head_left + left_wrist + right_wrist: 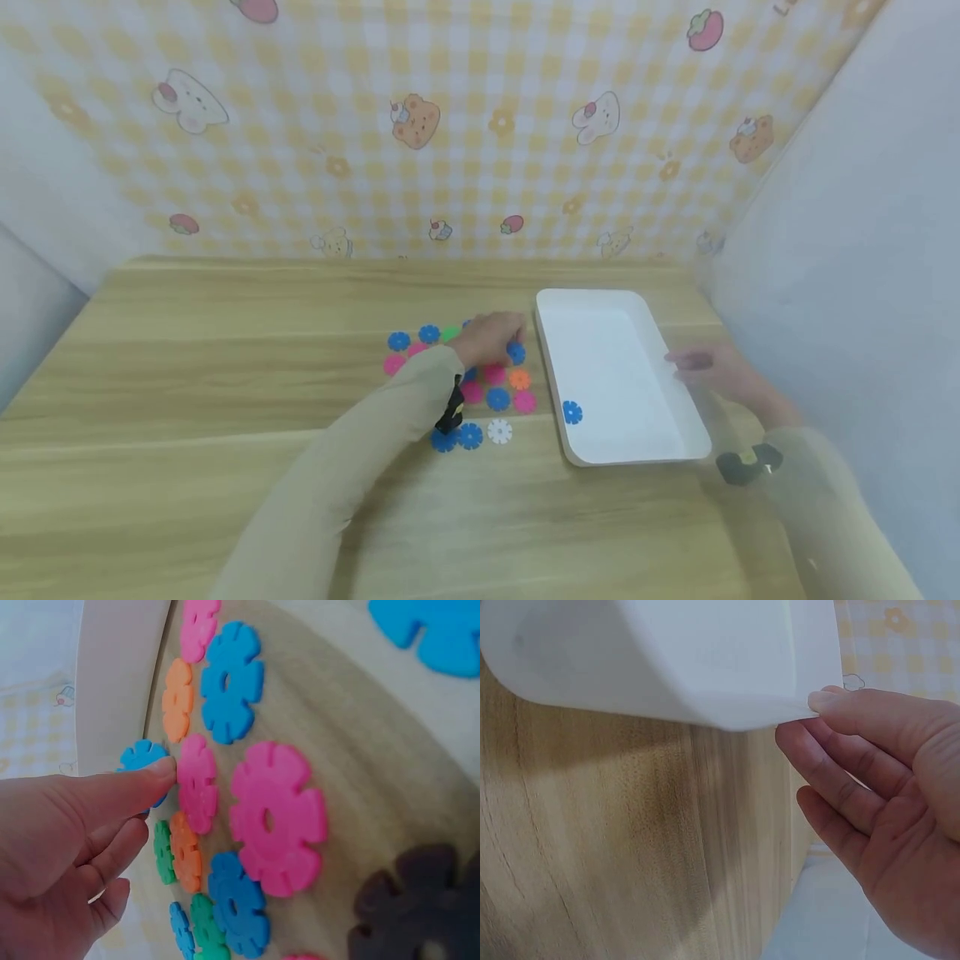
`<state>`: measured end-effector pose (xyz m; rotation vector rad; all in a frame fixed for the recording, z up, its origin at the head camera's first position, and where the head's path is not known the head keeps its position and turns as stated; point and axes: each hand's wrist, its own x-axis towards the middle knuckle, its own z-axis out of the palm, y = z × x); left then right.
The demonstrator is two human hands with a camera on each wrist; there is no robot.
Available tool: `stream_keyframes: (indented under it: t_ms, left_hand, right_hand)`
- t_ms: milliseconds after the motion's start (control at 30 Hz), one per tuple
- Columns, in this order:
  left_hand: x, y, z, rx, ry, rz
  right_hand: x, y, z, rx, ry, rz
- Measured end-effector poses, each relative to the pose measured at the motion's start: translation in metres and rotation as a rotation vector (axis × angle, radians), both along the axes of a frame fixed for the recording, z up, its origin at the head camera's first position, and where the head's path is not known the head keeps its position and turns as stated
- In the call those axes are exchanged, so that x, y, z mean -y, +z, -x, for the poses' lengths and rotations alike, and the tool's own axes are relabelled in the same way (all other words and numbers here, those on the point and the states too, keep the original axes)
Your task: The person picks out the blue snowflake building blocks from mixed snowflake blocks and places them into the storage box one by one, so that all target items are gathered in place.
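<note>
My left hand point(491, 337) reaches over a scatter of flower-shaped plastic discs and pinches a blue disc point(516, 353) between thumb and fingers. In the left wrist view this blue disc point(142, 754) is tilted on edge, partly behind the thumb, beside a pink disc point(197, 784). My right hand point(716, 372) holds the right side of a shallow white tray point(622, 350). The right wrist view shows its thumb on top of the tray's rim point(742, 720) and its fingers beneath. A single blue disc point(572, 412) lies in the tray's near left corner.
Several pink, blue, orange and green discs lie around and under the left hand, among them an orange disc point(520, 380). A white disc point(499, 431) lies nearest the front. Behind the wooden table point(225, 358) hangs a yellow checked cloth point(480, 167); a pale wall stands at right.
</note>
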<state>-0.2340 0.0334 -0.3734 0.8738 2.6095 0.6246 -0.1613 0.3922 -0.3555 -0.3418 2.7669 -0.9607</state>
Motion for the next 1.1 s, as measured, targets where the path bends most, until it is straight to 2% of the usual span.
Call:
stream_keyframes:
  t_ms: [300,500,733,933,1100]
  left_hand:
    - [0.004,-0.005,0.003,0.019,-0.068,-0.149]
    - [0.002,0.008,0.004,0.013,-0.1,-0.233]
    - [-0.013,0.019,0.008,0.041,-0.185,-0.42]
    - [-0.037,0.019,0.016,0.101,-0.227,-0.418]
    - [-0.058,0.018,0.018,0.159,-0.252,-0.309]
  right_hand:
    - [0.001,0.001,0.001,0.017,-0.033,-0.045]
    - [0.001,0.002,-0.001,0.036,-0.04,-0.037]
    - [0.001,0.003,-0.002,0.036,-0.037,-0.015]
    - [0.002,0.004,-0.002,0.025,-0.032,-0.03]
    - [0.004,0.006,-0.002,0.022,-0.038,-0.024]
